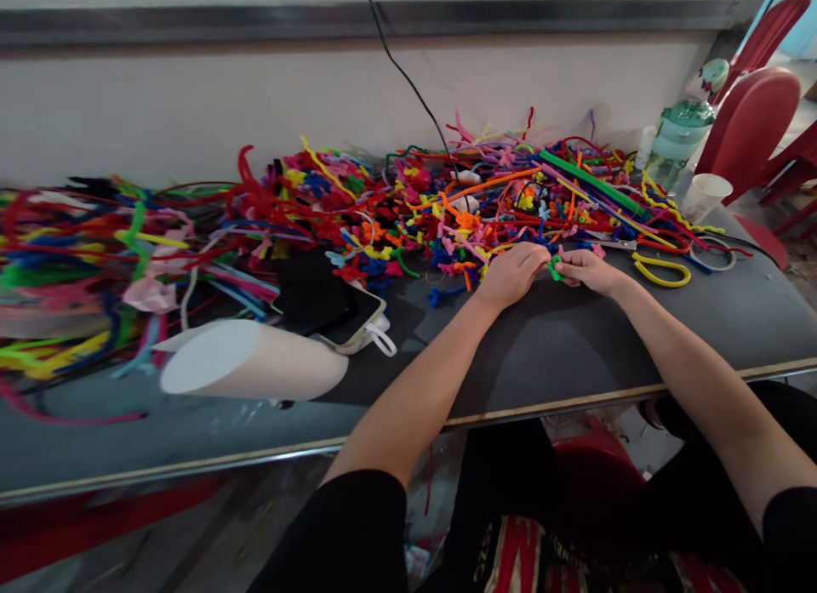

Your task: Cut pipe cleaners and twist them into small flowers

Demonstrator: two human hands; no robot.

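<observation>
dim | soft shadows on table (542, 367) | left side blurred, stretched

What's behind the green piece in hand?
Beyond the left hand, right hand and the green piece between them: a heap of coloured fuzzy stems, with a pale wall behind. What the hands and the heap's upper layers cover can't be seen.

Left hand (516, 274): fingertips gathered at one side of a small bright-green fuzzy stem piece (557, 268)
Right hand (593, 271): thumb and fingers pinching that piece's other side
Tabletop (511, 372): dark grey, flat, pale-edged, beneath both forearms
Heap (408, 193): tangled multicoloured fuzzy stems along the wall, just beyond the hands
Loop (662, 271): yellow, fuzzy, near the right hand
Cup (705, 198): white paper, upright, beside a green-tinted clear bottle (677, 142)
Tube (255, 361): off-white, slant-ended, lying down
</observation>
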